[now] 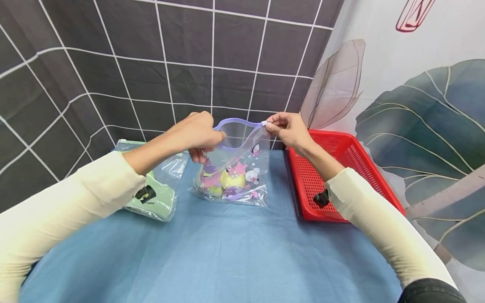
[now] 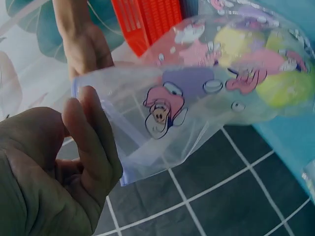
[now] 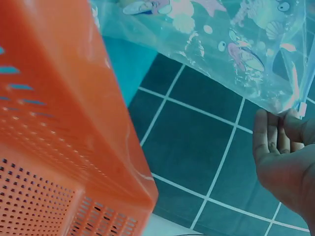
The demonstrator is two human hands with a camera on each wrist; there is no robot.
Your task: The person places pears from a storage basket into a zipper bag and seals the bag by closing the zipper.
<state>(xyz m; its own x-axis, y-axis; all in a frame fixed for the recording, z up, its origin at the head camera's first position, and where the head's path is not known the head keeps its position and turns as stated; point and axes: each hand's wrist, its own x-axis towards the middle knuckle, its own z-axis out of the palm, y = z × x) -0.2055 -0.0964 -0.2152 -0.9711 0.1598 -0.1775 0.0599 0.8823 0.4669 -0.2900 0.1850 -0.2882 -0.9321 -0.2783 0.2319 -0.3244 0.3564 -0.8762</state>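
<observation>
A clear zip bag (image 1: 261, 145) with a purple zip rim and printed pink cartoon figures stands on the blue cloth, its mouth spread wide. Inside lie yellow-green rounded items (image 1: 232, 180), partly hidden by the print. My left hand (image 1: 202, 132) grips the rim at the left side of the mouth; the left wrist view shows its fingers (image 2: 91, 132) curled against the purple edge. At the opposite top corner, my right hand (image 1: 289, 128) pinches the bag between thumb and fingers, right beside the white zip slider (image 3: 302, 109).
To the left, a second clear bag (image 1: 176, 168) holding a pale green flat object (image 1: 161, 195) lies partly under my left forearm. A red perforated basket (image 1: 358, 153) stands at the right, below my right forearm. Behind rises a dark gridded backdrop (image 1: 189, 80).
</observation>
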